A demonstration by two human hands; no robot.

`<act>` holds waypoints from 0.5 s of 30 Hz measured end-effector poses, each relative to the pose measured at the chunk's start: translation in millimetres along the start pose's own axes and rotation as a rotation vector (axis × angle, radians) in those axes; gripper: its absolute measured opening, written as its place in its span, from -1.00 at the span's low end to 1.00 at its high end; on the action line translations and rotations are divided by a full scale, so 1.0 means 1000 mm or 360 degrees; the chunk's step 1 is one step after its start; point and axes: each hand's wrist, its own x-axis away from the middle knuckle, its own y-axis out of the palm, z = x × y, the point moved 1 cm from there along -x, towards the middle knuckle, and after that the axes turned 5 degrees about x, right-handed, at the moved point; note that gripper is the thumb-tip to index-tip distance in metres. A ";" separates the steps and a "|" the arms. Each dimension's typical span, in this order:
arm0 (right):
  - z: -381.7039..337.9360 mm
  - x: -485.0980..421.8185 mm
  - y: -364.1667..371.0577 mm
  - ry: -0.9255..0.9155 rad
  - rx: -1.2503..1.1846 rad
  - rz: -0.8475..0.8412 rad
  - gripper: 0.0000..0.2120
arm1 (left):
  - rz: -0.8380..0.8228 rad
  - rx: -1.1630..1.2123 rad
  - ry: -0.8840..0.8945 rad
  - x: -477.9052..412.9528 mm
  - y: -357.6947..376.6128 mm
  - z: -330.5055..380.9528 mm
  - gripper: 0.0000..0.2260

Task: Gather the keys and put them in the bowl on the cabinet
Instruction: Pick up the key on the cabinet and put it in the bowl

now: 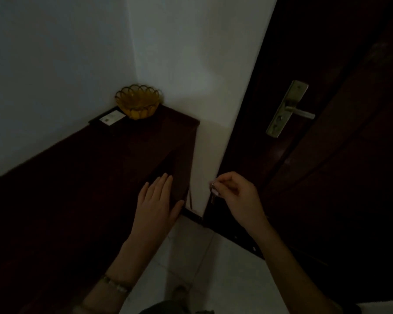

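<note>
A dim corner of smooth pale walls [55, 64] meets a dark wooden door [327, 177] with a brushed metal lever handle [290, 109]. The dark wood cabinet [66, 189] carries a scalloped amber glass bowl [137, 102] at its far end, beside a small white card [111, 118]. The left hand [157, 207] lies flat, fingers spread, on the cabinet's near corner. The right hand [235, 194] pinches small metal keys [213, 189] between thumb and fingertips, well short of the bowl.
</note>
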 end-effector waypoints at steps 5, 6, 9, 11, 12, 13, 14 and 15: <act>0.004 -0.069 0.012 -0.0021 -0.0060 -0.0086 -0.91 | 0.0016 -0.0034 -0.0032 -0.059 0.004 -0.013 -0.45; 0.004 -0.081 0.016 -0.0026 -0.0073 -0.0103 -0.87 | 0.0028 -0.0058 -0.0052 -0.069 0.004 -0.017 -0.44; 0.004 -0.118 0.028 -0.0072 -0.0092 -0.0171 -0.79 | 0.0047 -0.0139 -0.0134 -0.098 0.004 -0.033 -0.43; 0.005 -0.144 0.035 -0.0092 -0.0104 -0.0229 -0.80 | 0.0048 -0.0191 -0.0188 -0.115 0.004 -0.043 -0.42; 0.006 -0.158 0.039 -0.0091 -0.0130 -0.0252 -0.83 | 0.0049 -0.0215 -0.0214 -0.124 0.005 -0.048 -0.42; 0.006 -0.173 0.044 -0.0091 -0.0166 -0.0274 -0.84 | 0.0055 -0.0241 -0.0241 -0.132 0.006 -0.053 -0.42; 0.007 -0.188 0.048 -0.0096 -0.0197 -0.0300 -0.84 | 0.0061 -0.0264 -0.0271 -0.141 0.006 -0.058 -0.42; 0.007 -0.204 0.053 -0.0110 -0.0218 -0.0334 -0.83 | 0.0069 -0.0283 -0.0305 -0.151 0.006 -0.064 -0.42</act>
